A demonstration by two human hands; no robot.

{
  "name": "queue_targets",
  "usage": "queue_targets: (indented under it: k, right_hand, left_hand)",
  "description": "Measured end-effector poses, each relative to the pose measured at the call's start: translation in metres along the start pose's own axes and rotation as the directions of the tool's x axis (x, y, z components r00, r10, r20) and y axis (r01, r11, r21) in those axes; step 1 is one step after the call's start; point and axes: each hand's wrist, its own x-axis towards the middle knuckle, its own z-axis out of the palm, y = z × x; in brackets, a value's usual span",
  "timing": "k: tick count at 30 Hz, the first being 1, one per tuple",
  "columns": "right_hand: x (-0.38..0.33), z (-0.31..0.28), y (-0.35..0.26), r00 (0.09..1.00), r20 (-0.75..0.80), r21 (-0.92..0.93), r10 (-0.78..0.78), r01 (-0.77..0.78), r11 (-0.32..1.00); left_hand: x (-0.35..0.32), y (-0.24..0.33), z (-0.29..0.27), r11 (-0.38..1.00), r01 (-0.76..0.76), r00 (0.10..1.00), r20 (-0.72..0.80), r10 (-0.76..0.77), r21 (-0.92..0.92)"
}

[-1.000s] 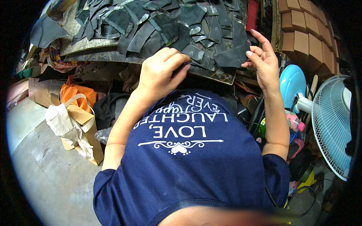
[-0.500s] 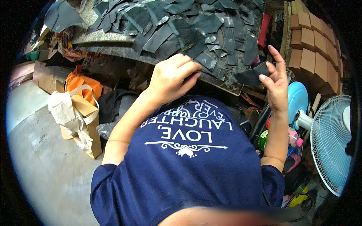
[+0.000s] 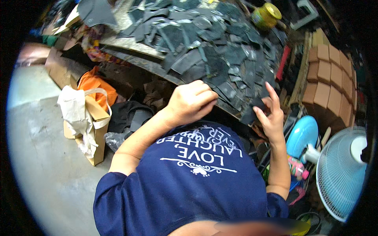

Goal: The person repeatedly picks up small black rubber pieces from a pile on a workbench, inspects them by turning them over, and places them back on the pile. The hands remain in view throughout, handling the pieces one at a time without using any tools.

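My right hand (image 3: 272, 118) pinches a small black piece of leather-like sheet (image 3: 249, 115) between thumb and finger, its other fingers raised. The piece is at the near right corner of the workbench (image 3: 157, 70). My left hand (image 3: 193, 101) is curled closed in front of the bench's near edge. Whatever its fingers may hold is hidden. Many black cut pieces (image 3: 220, 65) lie overlapping across the bench top beyond both hands.
Tan box-shaped blocks (image 3: 328, 86) are stacked at the right, above a blue and white fan (image 3: 340, 173). A yellow-lidded jar (image 3: 266, 16) stands at the far right. A paper bag (image 3: 96, 137) with white cloth (image 3: 75, 112) is on the floor at left, beside orange cloth (image 3: 96, 88).
The view has shifted, bringing the jar into sight. My right hand has drawn the black piece nearer to my left hand, which stays closed near the bench edge.
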Motion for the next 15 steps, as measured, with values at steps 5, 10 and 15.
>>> queue_targets:
  k: [5,10,15]
  right_hand:
    - [0.002,0.007,0.005,0.989,-0.032,-0.138,-0.143,0.138,0.981]
    - [0.001,0.009,0.009,0.964,-0.01,-0.31,-0.264,0.248,0.918]
    - [0.001,0.013,0.0,0.96,-0.094,-0.328,-0.264,0.221,0.918]
  left_hand:
    - [0.001,-0.008,-0.003,0.999,-0.013,0.994,-0.106,0.018,0.044]
    - [-0.002,-0.018,-0.019,0.993,0.033,0.984,-0.177,-0.013,0.114]
    - [-0.003,-0.041,-0.054,0.948,0.147,0.947,-0.318,-0.051,0.283]
